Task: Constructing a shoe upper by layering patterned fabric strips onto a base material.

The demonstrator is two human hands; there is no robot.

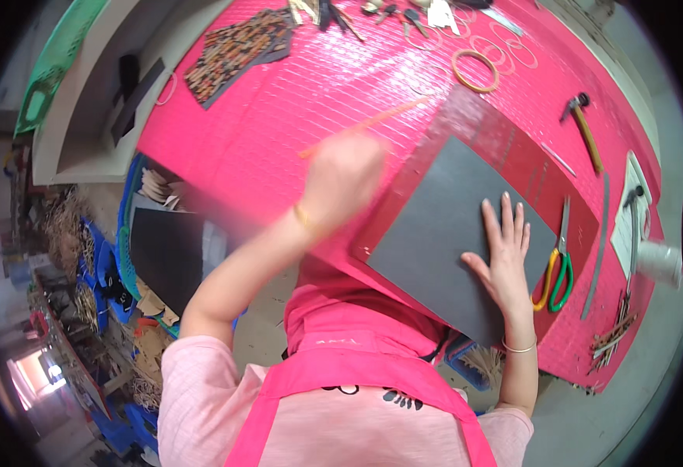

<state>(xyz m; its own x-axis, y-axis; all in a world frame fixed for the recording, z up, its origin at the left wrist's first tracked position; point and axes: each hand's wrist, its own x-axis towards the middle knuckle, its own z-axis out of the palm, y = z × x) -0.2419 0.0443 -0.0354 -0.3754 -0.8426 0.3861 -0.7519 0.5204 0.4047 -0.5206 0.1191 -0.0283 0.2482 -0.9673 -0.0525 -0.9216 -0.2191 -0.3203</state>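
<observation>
A dark grey sheet (435, 222) lies slanted on a red board (485, 132) in front of me. My right hand (506, 253) rests flat on the sheet's right part, fingers spread. Left of the sheet, over the pink table, my left hand (345, 175) is smeared by motion, its fingers curled in. A thin orange strip (392, 113) runs across just beyond its knuckles; whether the hand grips it cannot be made out. Scissors (562, 268) with yellow and green handles lie on the board beside my right hand, blades pointing away from me.
A hammer (586, 132) lies at the right of the pink table (264, 148). Farther back are a wooden ring (474, 71) and patterned pieces (236, 54). Left of the table stands a basket (127, 265) holding a black sheet (166, 257). A grey strip (597, 249) lies right.
</observation>
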